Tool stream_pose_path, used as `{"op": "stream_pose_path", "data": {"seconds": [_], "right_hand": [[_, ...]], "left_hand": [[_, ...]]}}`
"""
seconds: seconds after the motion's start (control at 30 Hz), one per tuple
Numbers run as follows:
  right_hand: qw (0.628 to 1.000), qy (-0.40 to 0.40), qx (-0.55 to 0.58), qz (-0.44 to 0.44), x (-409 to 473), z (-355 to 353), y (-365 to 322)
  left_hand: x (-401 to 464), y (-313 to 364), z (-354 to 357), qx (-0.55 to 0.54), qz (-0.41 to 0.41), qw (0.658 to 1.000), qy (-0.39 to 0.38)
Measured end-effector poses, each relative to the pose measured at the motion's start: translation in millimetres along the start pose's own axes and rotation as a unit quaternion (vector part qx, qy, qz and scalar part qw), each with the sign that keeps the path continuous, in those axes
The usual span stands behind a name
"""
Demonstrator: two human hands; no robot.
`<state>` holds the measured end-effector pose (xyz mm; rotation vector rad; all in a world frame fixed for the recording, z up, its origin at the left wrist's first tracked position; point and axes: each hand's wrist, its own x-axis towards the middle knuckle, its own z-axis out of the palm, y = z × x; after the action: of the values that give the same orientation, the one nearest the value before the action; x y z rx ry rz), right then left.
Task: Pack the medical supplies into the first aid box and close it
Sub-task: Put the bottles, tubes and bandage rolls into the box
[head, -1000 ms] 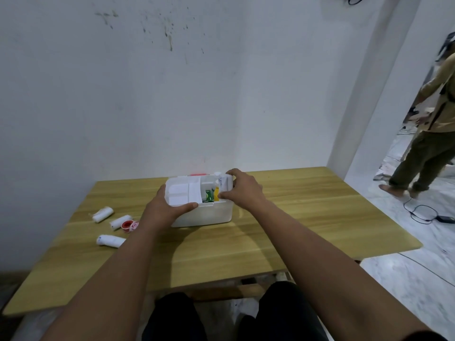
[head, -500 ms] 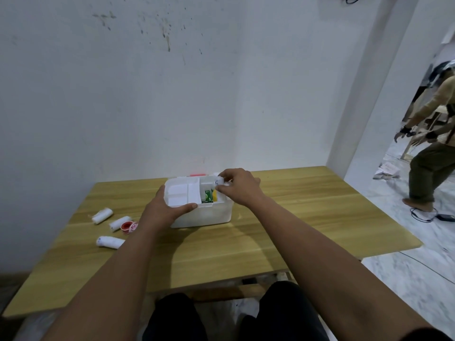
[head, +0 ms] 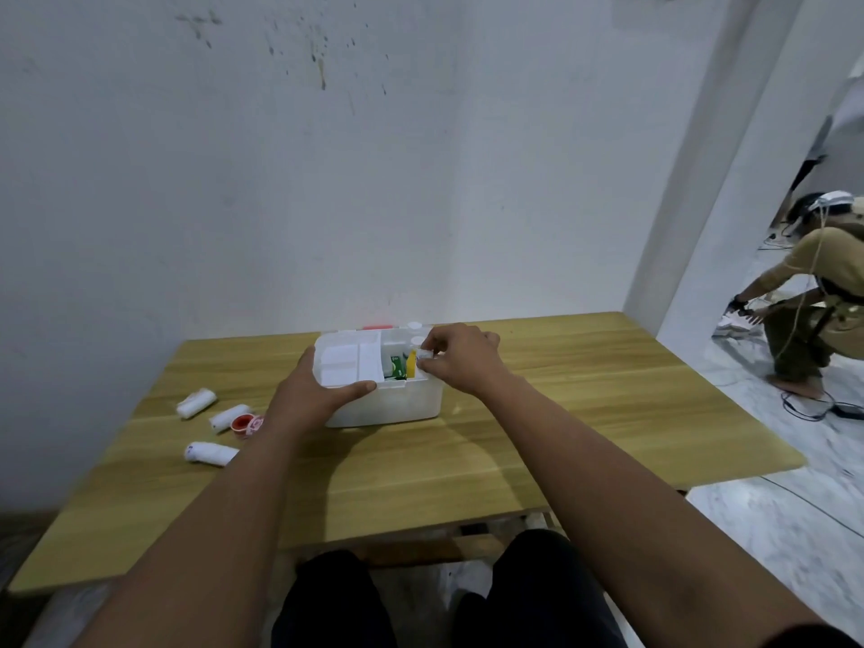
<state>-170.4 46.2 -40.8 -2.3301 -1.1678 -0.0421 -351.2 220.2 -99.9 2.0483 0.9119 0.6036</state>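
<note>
Packing under way, box open on the table.

Left hand (head: 314, 398) clamps the near-left corner of the white box (head: 392, 404), thumb on its rim, likely to steady it. Right hand (head: 460, 362) pinches a small white item (head: 426, 354) at the box's right rim, over the compartment with a green packet (head: 397, 367) and a yellow piece (head: 411, 363); what the item is, cannot tell. Three bandage rolls (head: 196, 403) and a red tape roll (head: 243, 422) lie on the table (head: 584, 413), left of the box, unpacked.
</note>
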Motion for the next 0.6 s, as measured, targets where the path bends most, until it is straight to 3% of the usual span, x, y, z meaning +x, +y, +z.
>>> {"op": "stream_pose_path", "data": {"seconds": [0.17,0.4,0.6], "right_hand": [[1.0,-0.012,-0.017,-0.003,4.1,-8.2,1.9],[0.988,0.012,0.15,0.034,5.2,1.8,17.3],[0.974,0.025,0.217,0.066,5.8,9.5,26.7]], "left_hand": [[0.1,0.1,-1.0,0.002,-0.006,1.0,-0.002],[-2.7,2.0,-0.7,-0.015,0.002,1.0,0.005],[-2.4,0.3,-1.9,-0.019,0.0,1.0,-0.002]]}}
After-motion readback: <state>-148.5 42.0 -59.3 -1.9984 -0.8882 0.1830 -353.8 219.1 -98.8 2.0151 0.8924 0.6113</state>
